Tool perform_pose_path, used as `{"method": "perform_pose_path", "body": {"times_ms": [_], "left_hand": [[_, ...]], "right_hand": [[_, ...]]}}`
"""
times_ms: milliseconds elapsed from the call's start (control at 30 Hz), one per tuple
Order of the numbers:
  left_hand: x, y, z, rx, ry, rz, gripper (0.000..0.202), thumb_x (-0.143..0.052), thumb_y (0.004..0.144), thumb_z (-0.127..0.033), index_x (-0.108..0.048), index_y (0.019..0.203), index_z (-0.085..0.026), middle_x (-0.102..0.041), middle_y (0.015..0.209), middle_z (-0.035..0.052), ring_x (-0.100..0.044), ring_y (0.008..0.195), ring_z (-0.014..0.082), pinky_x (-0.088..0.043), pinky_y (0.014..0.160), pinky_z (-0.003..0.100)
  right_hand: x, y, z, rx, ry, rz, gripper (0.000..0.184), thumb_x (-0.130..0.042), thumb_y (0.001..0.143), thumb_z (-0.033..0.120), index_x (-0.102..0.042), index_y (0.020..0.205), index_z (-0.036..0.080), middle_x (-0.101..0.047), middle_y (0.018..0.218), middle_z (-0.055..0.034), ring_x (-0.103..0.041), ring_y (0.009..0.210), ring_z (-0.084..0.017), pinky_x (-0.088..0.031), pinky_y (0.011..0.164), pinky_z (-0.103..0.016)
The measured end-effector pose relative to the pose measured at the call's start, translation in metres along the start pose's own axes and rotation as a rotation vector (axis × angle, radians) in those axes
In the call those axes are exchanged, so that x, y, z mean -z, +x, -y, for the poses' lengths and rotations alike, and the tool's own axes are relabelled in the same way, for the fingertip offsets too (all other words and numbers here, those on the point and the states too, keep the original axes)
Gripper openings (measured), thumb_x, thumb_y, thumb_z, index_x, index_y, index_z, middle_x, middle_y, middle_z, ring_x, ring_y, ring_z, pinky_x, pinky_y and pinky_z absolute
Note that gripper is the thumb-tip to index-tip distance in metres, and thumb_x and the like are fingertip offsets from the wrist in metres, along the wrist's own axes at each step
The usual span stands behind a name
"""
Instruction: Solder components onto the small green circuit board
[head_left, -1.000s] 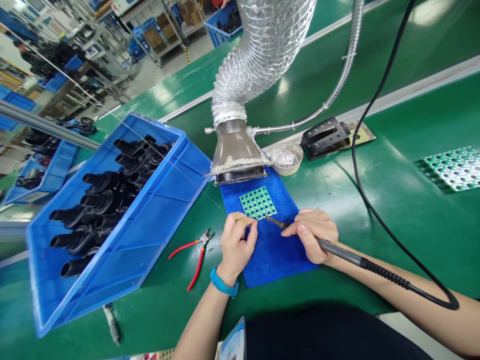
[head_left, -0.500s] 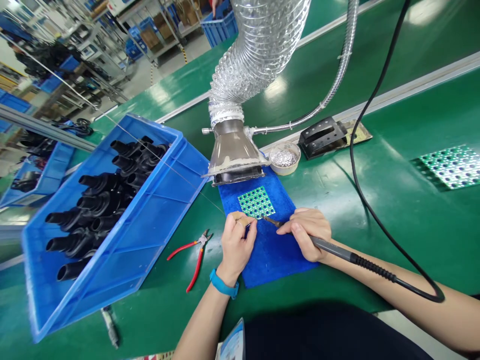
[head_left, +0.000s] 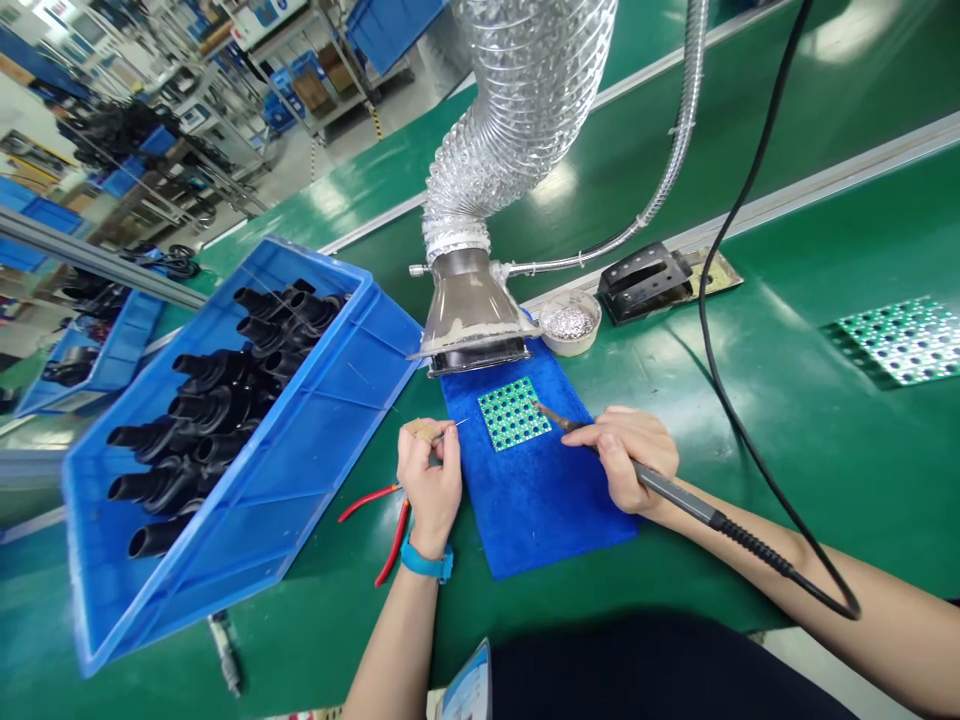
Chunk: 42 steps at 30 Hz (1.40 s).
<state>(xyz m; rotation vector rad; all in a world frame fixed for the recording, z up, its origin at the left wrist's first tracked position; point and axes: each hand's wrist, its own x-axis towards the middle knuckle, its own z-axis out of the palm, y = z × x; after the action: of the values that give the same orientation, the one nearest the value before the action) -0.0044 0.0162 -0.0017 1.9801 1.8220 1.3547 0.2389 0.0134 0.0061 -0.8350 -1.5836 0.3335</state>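
Observation:
A green circuit board [head_left: 516, 413] with rows of dark round spots lies on a blue cloth [head_left: 555, 515]. My right hand [head_left: 636, 455] grips a soldering iron [head_left: 675, 492] like a pen, its tip at the board's right edge. Left of the board, my left hand [head_left: 430, 480] pinches a thin solder wire [head_left: 462, 422], whose end stands apart from the board. Red-handled cutters [head_left: 394, 540] lie beside that hand, their jaws partly hidden behind it. A fume hood [head_left: 469, 310] hangs just beyond the board.
On the left stands a blue bin [head_left: 315, 440] of black plastic parts [head_left: 217, 400]. Behind the cloth are a round tub [head_left: 570, 322] and a black iron stand [head_left: 646, 280]. More circuit boards [head_left: 904, 338] lie far right. The iron's black cable [head_left: 720, 375] loops across the right side.
My left hand has moved left, away from the board, with the solder wire. The iron's tip has shifted from the board's near edge up to its right edge.

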Motion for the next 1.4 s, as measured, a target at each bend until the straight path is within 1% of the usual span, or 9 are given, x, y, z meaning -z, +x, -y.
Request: {"method": "perform_pose_path", "body": {"times_ms": [200, 367, 533, 733, 833, 933, 1067, 1200, 1400], "left_hand": [[0.003, 0.002, 0.010, 0.000, 0.031, -0.001, 0.009, -0.060, 0.095, -0.024, -0.064, 0.088, -0.019, -0.059, 0.086, 0.0040, -0.057, 0.084, 0.0170, -0.047, 0.072, 0.029], [0.004, 0.003, 0.013, -0.044, 0.115, 0.004, 0.009, -0.063, 0.093, -0.024, -0.061, 0.086, -0.019, -0.058, 0.097, 0.0063, -0.059, 0.098, 0.0201, -0.048, 0.086, 0.034], [0.005, 0.006, 0.019, 0.005, 0.200, -0.033, 0.011, -0.059, 0.094, -0.023, -0.058, 0.085, -0.019, -0.056, 0.101, 0.0077, -0.058, 0.102, 0.0213, -0.047, 0.093, 0.037], [0.006, 0.005, 0.017, -0.083, 0.251, -0.024, 0.017, -0.055, 0.097, -0.024, -0.063, 0.110, -0.017, -0.056, 0.119, 0.0135, -0.054, 0.120, 0.0268, -0.045, 0.104, 0.046], [0.005, 0.002, 0.009, -0.210, 0.196, 0.081, 0.036, -0.062, 0.095, -0.029, -0.057, 0.129, -0.020, -0.055, 0.132, 0.0139, -0.052, 0.128, 0.0280, -0.043, 0.109, 0.048], [0.002, 0.000, 0.003, -0.305, 0.138, 0.288, 0.063, -0.069, 0.091, -0.037, -0.043, 0.146, -0.023, -0.052, 0.142, 0.0139, -0.048, 0.134, 0.0290, -0.040, 0.113, 0.050], [-0.004, -0.002, 0.005, -0.232, 0.132, 0.454, 0.086, -0.071, 0.088, -0.044, -0.026, 0.157, -0.025, -0.043, 0.154, 0.0154, -0.041, 0.143, 0.0314, -0.036, 0.118, 0.054], [-0.008, -0.002, 0.012, -0.177, 0.091, 0.523, 0.078, -0.067, 0.091, -0.045, -0.030, 0.157, -0.026, -0.044, 0.155, 0.0136, -0.041, 0.144, 0.0306, -0.035, 0.119, 0.054], [-0.007, 0.001, 0.014, -0.135, 0.021, 0.512, 0.072, -0.071, 0.089, -0.045, -0.040, 0.151, -0.027, -0.051, 0.151, 0.0114, -0.046, 0.141, 0.0295, -0.036, 0.119, 0.054]], "right_hand": [[0.000, -0.001, -0.005, 0.005, -0.022, 0.005, 0.031, -0.043, 0.094, 0.011, -0.073, 0.087, 0.016, -0.060, 0.055, 0.0016, -0.050, 0.044, -0.011, -0.036, 0.052, -0.029], [-0.002, -0.003, -0.007, -0.009, -0.051, -0.011, 0.033, -0.043, 0.097, 0.013, -0.073, 0.084, 0.016, -0.061, 0.056, 0.0011, -0.051, 0.046, -0.010, -0.037, 0.053, -0.028], [-0.004, -0.001, -0.007, -0.107, -0.166, -0.031, 0.036, -0.041, 0.100, 0.017, -0.074, 0.085, 0.015, -0.063, 0.058, 0.0000, -0.058, 0.052, -0.012, -0.043, 0.057, -0.028], [-0.002, 0.003, -0.006, -0.208, -0.169, -0.076, 0.039, -0.041, 0.102, 0.023, -0.075, 0.085, 0.017, -0.066, 0.059, -0.0009, -0.063, 0.053, -0.014, -0.050, 0.058, -0.028], [-0.001, 0.003, -0.005, -0.185, -0.144, -0.087, 0.040, -0.041, 0.102, 0.023, -0.075, 0.083, 0.017, -0.068, 0.060, -0.0012, -0.066, 0.054, -0.014, -0.051, 0.059, -0.027], [-0.002, 0.001, -0.006, -0.138, -0.119, -0.068, 0.039, -0.041, 0.102, 0.021, -0.075, 0.082, 0.018, -0.074, 0.069, -0.0027, -0.071, 0.061, -0.015, -0.053, 0.063, -0.028], [-0.006, -0.004, -0.007, -0.099, -0.117, -0.049, 0.036, -0.043, 0.102, 0.019, -0.074, 0.084, 0.018, -0.077, 0.077, -0.0035, -0.073, 0.067, -0.015, -0.053, 0.066, -0.030], [-0.009, -0.005, -0.004, -0.212, -0.107, -0.057, 0.031, -0.045, 0.102, 0.020, -0.075, 0.095, 0.018, -0.076, 0.082, -0.0038, -0.072, 0.073, -0.016, -0.053, 0.071, -0.030], [-0.018, -0.008, 0.002, -0.449, -0.079, 0.004, 0.028, -0.050, 0.099, 0.024, -0.066, 0.122, 0.021, -0.069, 0.100, -0.0065, -0.070, 0.090, -0.019, -0.056, 0.085, -0.034]]}}
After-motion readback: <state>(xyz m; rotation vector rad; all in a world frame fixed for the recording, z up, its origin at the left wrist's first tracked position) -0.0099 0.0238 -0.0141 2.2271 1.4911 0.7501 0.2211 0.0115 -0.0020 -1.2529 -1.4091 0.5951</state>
